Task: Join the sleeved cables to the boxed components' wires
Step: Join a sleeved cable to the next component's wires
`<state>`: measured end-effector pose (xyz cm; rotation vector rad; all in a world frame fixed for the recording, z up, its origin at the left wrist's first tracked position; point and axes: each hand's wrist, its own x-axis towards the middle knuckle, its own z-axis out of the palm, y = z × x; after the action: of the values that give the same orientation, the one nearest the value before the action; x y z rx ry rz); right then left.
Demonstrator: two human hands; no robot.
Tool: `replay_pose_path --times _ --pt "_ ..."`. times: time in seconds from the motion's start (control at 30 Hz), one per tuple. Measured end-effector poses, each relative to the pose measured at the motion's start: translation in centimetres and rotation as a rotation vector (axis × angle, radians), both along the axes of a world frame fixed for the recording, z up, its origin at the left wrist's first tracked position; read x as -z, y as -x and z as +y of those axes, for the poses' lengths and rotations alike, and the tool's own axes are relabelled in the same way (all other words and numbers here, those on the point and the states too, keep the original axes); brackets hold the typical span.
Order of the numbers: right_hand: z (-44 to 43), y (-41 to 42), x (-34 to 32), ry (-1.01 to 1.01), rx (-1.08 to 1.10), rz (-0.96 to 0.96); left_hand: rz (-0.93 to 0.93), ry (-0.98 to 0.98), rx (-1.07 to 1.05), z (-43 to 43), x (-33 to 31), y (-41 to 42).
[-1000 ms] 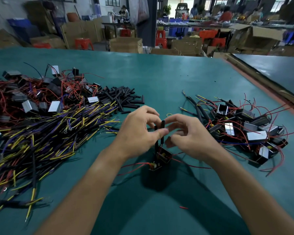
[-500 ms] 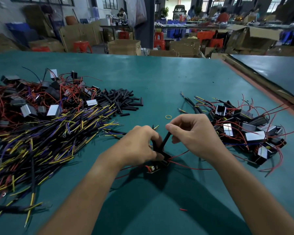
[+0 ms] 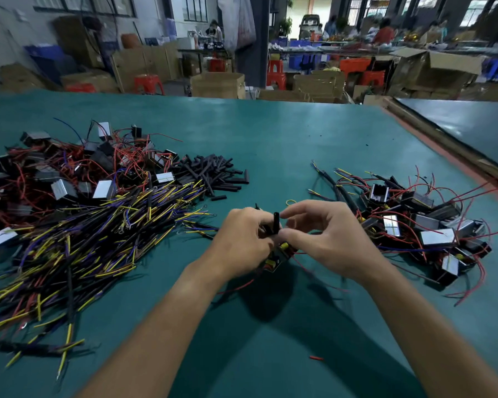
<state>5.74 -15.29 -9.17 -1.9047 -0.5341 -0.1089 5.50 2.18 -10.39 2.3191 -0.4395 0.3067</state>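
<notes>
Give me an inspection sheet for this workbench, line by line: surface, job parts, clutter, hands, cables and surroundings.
Surface: teal table, wooden strip along its right edge.
Job's things: boxed component between the hands, black sleeve upright above it; component pile far left; second pile, with sleeved cables, right.
Clutter: loose sleeve pieces beside the left pile; yellow rubber band beyond the hands; red scrap near the front.
Hands: left hand grips the sleeve's base; right hand curls beside it, pinch hidden.
Cables: cable heap, yellow, purple and black, at left.
Surroundings: cardboard boxes, red stools, people at far benches.
</notes>
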Motion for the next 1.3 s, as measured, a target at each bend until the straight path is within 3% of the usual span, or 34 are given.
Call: replay_pose_path --times 0.37,0.57,0.9,1.3 --pt "0.3 -0.3 0.6 0.086 0.059 -0.051 0.143 -0.042 0.063 -0.1 0.8 -0.4" --pt "0.0 -0.7 0.7 0.112 0.116 -0.03 0.206 0.124 0.089 -0.2 1.2 -0.7" --pt "0.1 -0.3 -0.1 0.019 0.103 -0.098 0.11 0.017 0.086 -0.3 1.1 -0.6" --pt "0.2 -0.2 0.2 0.02 0.23 -0.231 0.178 0.004 0.072 -0.3 0.6 -0.4"
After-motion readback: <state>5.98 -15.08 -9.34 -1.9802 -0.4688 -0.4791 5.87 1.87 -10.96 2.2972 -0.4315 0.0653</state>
